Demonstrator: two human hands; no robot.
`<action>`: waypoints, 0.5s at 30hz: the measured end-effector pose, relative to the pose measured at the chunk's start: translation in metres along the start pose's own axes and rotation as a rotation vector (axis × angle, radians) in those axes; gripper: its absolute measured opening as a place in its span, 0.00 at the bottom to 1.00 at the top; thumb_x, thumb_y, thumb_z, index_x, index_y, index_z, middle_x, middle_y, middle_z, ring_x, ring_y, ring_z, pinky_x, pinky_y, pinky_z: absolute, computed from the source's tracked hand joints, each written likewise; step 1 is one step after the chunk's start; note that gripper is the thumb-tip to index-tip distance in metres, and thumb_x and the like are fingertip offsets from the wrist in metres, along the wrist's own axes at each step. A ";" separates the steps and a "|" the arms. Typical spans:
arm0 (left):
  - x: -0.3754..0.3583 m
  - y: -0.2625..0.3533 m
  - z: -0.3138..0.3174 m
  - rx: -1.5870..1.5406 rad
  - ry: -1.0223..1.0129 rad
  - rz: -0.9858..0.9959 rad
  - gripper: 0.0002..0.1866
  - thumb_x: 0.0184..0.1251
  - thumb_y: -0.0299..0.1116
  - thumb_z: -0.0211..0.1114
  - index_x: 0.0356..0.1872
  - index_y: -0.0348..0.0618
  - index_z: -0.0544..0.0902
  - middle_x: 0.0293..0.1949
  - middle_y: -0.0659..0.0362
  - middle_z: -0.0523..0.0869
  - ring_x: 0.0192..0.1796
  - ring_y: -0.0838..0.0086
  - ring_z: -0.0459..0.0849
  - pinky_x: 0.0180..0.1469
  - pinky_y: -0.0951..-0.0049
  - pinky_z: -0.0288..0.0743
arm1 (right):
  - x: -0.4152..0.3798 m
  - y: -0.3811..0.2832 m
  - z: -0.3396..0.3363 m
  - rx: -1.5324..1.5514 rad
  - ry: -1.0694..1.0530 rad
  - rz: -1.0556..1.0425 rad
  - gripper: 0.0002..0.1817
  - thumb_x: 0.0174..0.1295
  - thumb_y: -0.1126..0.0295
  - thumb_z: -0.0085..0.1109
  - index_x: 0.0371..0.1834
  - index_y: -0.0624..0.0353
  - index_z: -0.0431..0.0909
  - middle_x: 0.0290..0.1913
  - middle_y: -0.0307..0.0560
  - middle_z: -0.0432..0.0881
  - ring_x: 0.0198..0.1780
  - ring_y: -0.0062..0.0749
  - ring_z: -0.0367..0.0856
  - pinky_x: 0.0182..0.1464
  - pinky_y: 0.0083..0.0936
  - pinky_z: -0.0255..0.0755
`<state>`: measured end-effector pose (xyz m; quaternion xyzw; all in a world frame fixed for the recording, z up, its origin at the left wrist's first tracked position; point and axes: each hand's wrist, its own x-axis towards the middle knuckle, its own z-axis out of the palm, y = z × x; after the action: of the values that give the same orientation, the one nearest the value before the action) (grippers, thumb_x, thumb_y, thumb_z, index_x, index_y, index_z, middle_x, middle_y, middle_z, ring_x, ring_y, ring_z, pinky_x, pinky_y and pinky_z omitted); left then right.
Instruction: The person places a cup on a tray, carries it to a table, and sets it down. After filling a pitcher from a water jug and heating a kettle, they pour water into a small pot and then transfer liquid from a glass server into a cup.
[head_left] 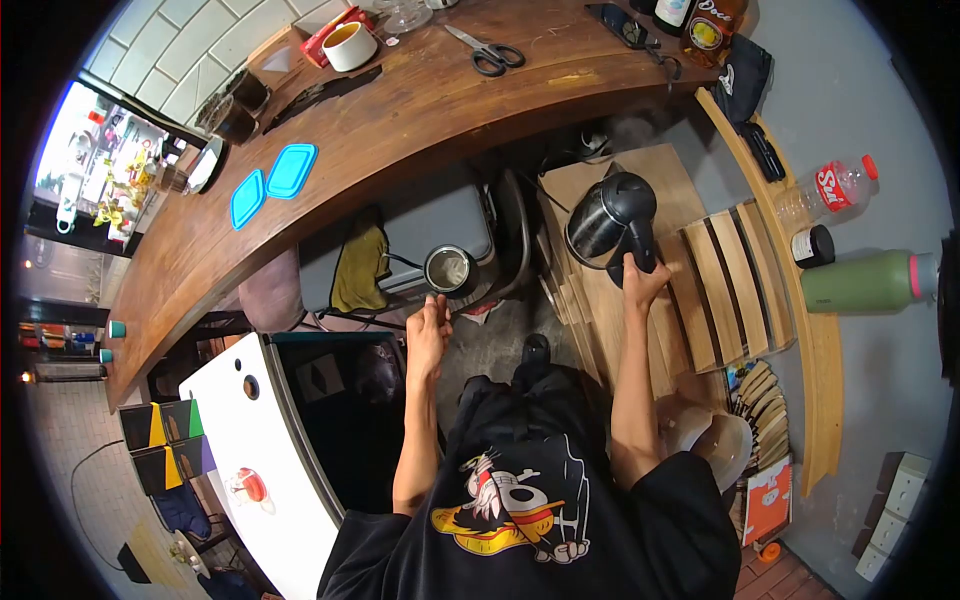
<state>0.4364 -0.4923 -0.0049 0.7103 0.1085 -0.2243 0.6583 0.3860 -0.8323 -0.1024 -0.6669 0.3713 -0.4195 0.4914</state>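
Observation:
My right hand (643,282) is wrapped round the handle of a black kettle (603,218), which is over a light wooden surface (672,175). My left hand (428,325) is closed at the near rim of a small round dark cup (450,270) with something pale inside. That cup is in front of a grey case or bin lid (400,235), and an olive-green cloth (358,268) hangs to its left. How the fingers of my left hand grip the cup is partly hidden.
A curved wooden counter (420,115) crosses above, with scissors (487,52), a yellow-lined mug (350,47) and blue lids (291,170). Bottles, including a green one (865,281), line the right ledge. A white-topped fridge (250,440) stands at lower left.

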 end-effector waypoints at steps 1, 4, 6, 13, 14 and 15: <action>0.001 -0.001 -0.001 -0.003 0.001 -0.002 0.20 0.73 0.48 0.47 0.35 0.41 0.78 0.23 0.70 0.74 0.18 0.90 0.61 0.18 0.88 0.51 | 0.000 0.003 0.000 -0.021 0.009 -0.037 0.08 0.43 0.76 0.61 0.21 0.72 0.77 0.20 0.47 0.79 0.23 0.30 0.77 0.29 0.27 0.71; 0.003 -0.004 -0.003 -0.008 0.010 0.005 0.20 0.74 0.47 0.47 0.37 0.41 0.78 0.25 0.70 0.74 0.20 0.90 0.61 0.19 0.88 0.51 | 0.004 0.009 -0.002 -0.028 -0.024 -0.055 0.05 0.46 0.77 0.58 0.19 0.70 0.77 0.18 0.42 0.79 0.21 0.25 0.75 0.27 0.23 0.69; 0.001 -0.003 -0.002 -0.039 0.051 0.086 0.25 0.74 0.51 0.45 0.26 0.42 0.76 0.16 0.68 0.70 0.14 0.89 0.60 0.16 0.85 0.48 | 0.008 0.011 -0.006 -0.012 -0.073 -0.036 0.06 0.46 0.77 0.58 0.19 0.70 0.77 0.17 0.41 0.78 0.20 0.24 0.75 0.27 0.23 0.69; -0.012 0.002 -0.025 -0.101 0.072 0.087 0.24 0.74 0.50 0.45 0.27 0.41 0.76 0.18 0.69 0.69 0.17 0.88 0.62 0.18 0.84 0.51 | 0.001 -0.038 -0.012 -0.246 -0.058 -0.060 0.19 0.44 0.71 0.67 0.39 0.66 0.75 0.34 0.47 0.79 0.37 0.33 0.77 0.39 0.30 0.70; -0.014 0.000 -0.032 -0.121 0.070 0.093 0.25 0.74 0.50 0.45 0.27 0.41 0.76 0.18 0.69 0.70 0.17 0.88 0.62 0.18 0.84 0.51 | -0.005 -0.052 -0.013 -0.422 0.025 -0.249 0.24 0.42 0.70 0.68 0.44 0.65 0.73 0.38 0.51 0.76 0.42 0.40 0.75 0.44 0.35 0.68; -0.018 0.002 -0.038 -0.119 0.085 0.099 0.24 0.74 0.50 0.45 0.26 0.40 0.76 0.18 0.69 0.69 0.17 0.88 0.61 0.18 0.84 0.50 | -0.010 -0.068 -0.013 -0.586 0.113 -0.443 0.29 0.40 0.68 0.69 0.48 0.63 0.70 0.42 0.54 0.74 0.47 0.46 0.72 0.48 0.41 0.66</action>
<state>0.4288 -0.4523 0.0064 0.6834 0.1143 -0.1542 0.7043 0.3756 -0.8110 -0.0365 -0.8193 0.3486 -0.4278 0.1556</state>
